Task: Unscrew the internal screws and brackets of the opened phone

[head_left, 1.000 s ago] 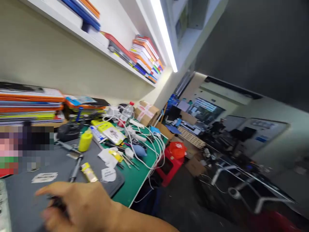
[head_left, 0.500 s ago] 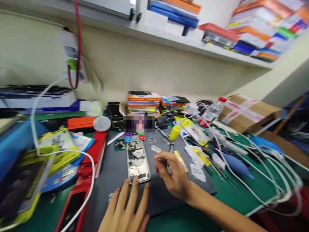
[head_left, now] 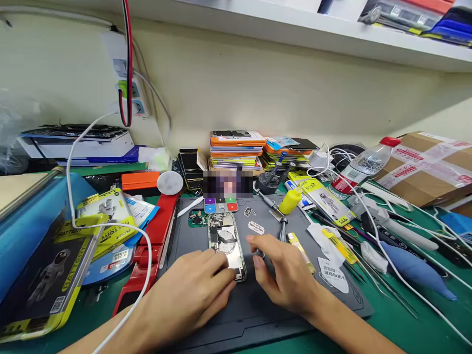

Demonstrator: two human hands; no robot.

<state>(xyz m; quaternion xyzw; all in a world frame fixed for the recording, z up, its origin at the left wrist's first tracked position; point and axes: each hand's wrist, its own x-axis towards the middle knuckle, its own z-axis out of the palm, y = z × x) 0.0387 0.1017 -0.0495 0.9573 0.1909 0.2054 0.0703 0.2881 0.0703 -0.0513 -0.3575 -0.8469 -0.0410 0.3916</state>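
An opened phone lies on the dark grey mat, its inner parts and a round coil showing. Bent fingers of my left hand rest closed over its lower left edge. Just right of the phone is my right hand, fingers curled round a small tool whose round metal end peeks out; the rest is hidden. A metal screwdriver-like tool lies behind that hand. Beyond the phone sit a razor blade, a small metal bracket and a tray of coloured squares.
A yellow bottle stands at the mat's back right. Battery packs, tweezers and white cables crowd the right side. On the left are a red clamp-like tool and more battery packs. A cardboard box sits back right.
My left hand has gone from spread fingers below the phone to bent fingers over its lower edge. My right hand stays curled beside the phone. The head view has tilted down.
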